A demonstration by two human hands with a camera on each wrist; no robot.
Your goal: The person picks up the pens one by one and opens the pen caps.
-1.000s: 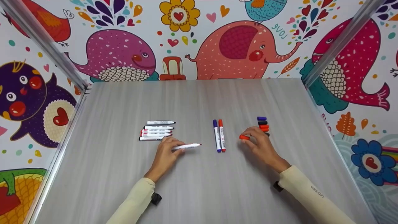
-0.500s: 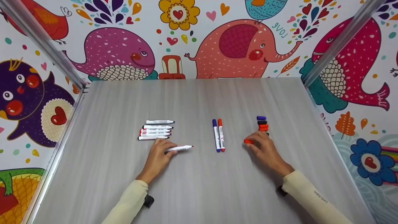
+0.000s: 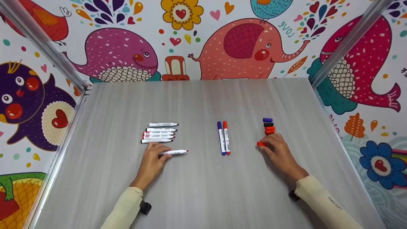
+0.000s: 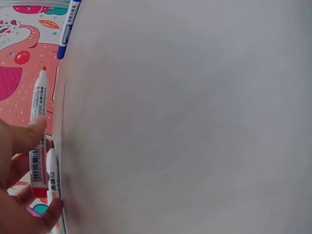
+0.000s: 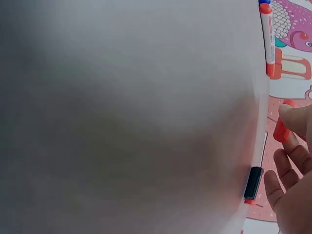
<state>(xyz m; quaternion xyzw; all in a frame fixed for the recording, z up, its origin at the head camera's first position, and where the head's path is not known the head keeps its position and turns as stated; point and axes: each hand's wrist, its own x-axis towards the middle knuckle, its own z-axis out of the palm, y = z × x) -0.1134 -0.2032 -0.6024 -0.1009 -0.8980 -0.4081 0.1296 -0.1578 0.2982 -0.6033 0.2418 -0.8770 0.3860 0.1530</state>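
Note:
My left hand [image 3: 152,161] pinches an uncapped whiteboard marker [image 3: 176,152], its red tip pointing right; the left wrist view shows the marker's red end [image 4: 40,192] below the thumb. Just beyond the hand lies a stack of uncapped markers [image 3: 162,134], side by side with tips to the right. My right hand [image 3: 279,152] holds a red marker cap [image 3: 261,144] between thumb and fingers, also seen in the right wrist view as a red cap [image 5: 282,122]. Close behind that hand, several loose caps [image 3: 269,124] in blue, black and red form a column, the nearest partly hidden.
Between the hands, a capped blue marker [image 3: 221,138] and a capped red marker [image 3: 226,138] lie side by side on the grey wood-look table [image 3: 203,190]. Patterned walls [image 3: 241,47] and metal posts [image 3: 349,44] border the table's back and sides.
The left hand has moved left and slightly nearer with its marker. The right hand has shifted right and a little nearer, carrying the red cap. The lying markers stay put.

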